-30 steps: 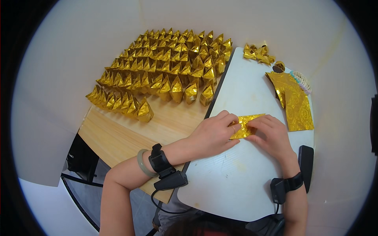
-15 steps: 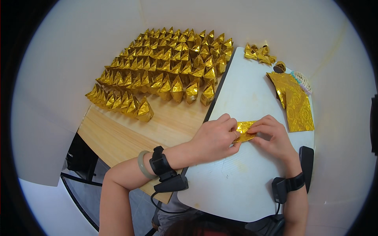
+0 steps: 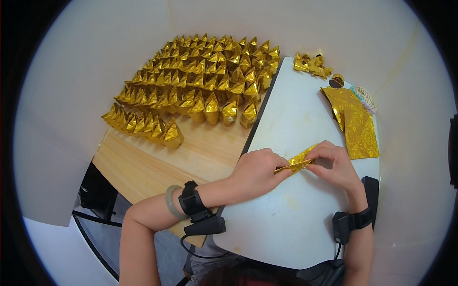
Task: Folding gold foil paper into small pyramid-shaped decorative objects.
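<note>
Both hands fold gold paper on the white surface.

The left hand (image 3: 255, 171) and right hand (image 3: 334, 164) each keep a closed grip on the gold paper (image 3: 295, 163), now a narrower strip than earlier, over the white surface (image 3: 286, 224); flat gold sheets (image 3: 355, 121) lie far right, folded gold pieces (image 3: 200, 81) beyond.

1. The folded strip (image 3: 296, 163) you pinch is glossy gold foil paper, creased and patterned.
2. The sheets (image 3: 357, 122) are the same shiny embossed foil.
3. The folded ingots (image 3: 200, 90) gleam metallic, sharply creased.
4. Your board (image 3: 296, 209) is smooth matt white.
5. The table (image 3: 157, 167) is matt pale wood grain.
</note>
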The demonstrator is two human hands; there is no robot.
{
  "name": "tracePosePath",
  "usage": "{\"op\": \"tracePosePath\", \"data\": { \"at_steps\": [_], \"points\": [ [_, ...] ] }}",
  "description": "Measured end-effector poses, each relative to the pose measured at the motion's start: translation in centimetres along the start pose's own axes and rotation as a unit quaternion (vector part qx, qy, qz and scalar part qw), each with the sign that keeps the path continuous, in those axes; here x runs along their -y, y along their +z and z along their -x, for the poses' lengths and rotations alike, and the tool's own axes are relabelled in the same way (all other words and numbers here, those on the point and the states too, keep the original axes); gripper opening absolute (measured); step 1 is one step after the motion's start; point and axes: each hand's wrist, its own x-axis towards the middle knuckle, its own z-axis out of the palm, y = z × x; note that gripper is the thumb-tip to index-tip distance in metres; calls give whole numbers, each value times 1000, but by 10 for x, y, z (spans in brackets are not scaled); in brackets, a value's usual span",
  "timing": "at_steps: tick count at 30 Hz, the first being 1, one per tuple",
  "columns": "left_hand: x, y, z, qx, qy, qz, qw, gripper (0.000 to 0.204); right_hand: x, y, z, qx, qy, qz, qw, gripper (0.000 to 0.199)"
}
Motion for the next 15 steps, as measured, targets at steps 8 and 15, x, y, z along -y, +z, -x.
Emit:
{"op": "tracePosePath", "data": {
  "at_steps": [8, 15],
  "points": [
    [-11, -8, -3, 31, -129, 64, 989, 11, -1, 15, -4, -5, 168, -85, 982, 16],
    [5, 2, 0, -44, 101, -101, 989, 14, -1, 19, -3, -21, 90, 14, 996, 18]
  ]
}}
